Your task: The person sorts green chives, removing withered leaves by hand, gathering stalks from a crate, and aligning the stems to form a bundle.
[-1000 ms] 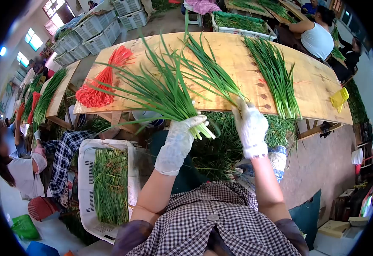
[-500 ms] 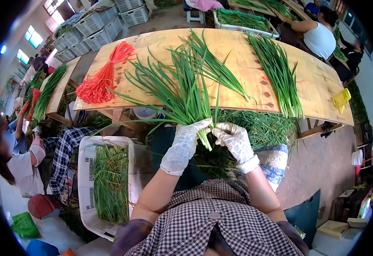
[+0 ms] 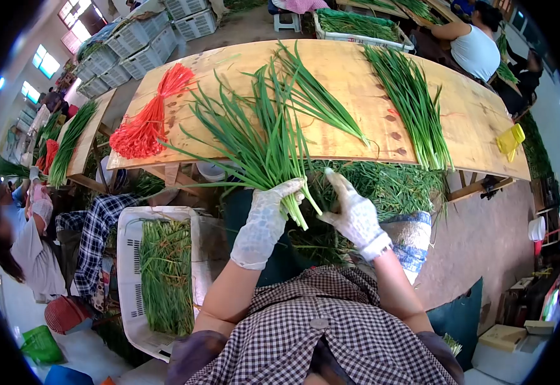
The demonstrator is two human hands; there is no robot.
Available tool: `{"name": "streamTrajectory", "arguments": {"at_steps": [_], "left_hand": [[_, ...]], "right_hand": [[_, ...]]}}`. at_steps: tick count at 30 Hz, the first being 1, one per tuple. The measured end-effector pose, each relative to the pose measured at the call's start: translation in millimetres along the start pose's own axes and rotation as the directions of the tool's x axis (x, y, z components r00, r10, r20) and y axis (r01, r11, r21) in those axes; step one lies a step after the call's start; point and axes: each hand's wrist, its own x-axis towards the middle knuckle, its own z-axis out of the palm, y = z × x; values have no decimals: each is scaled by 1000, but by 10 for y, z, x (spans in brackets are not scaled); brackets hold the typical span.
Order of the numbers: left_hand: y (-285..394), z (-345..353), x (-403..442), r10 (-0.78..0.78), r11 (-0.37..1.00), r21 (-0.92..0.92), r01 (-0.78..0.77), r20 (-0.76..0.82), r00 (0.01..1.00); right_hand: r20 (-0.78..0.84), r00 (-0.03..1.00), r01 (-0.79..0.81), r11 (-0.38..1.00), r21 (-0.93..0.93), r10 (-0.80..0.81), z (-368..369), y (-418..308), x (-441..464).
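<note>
Smooth garlic chives [image 3: 273, 163], centre; wooden tabletop [image 3: 469, 125], upper centre; glossy red plastic strips [image 3: 140, 131], upper left; matt cloth garment [image 3: 273, 350], bottom.

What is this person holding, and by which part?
The left hand grips a bunch of green stalks near its pale lower ends; the right hand is open, apparently holding nothing.

No text can be read: reddish lettering [image 3: 355, 40] on the far white crate [image 3: 330, 35] is too small.

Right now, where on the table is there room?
Mostly bare: the table between the large bundle and the yellow object, plus the gap between that bundle and the small bunch. Crowded: the near left, with red strings and held greens.
</note>
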Motion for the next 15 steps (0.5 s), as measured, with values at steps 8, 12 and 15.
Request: {"name": "streamTrajectory", "arguments": {"at_steps": [8,12,15], "left_hand": [[690,271,-546,82,995,51,-91,162,983],[703,313,-447,107,987,-149,-67,279,954],[443,302,-223,-63,950,-278,142,276,959]], "right_hand": [[638,764,151,935,-322,96,652,665,-188],[-67,995,-85,968,-234,71,-154,171,36],[-425,904,-194,851,-488,-38,-504,48,492]]}}
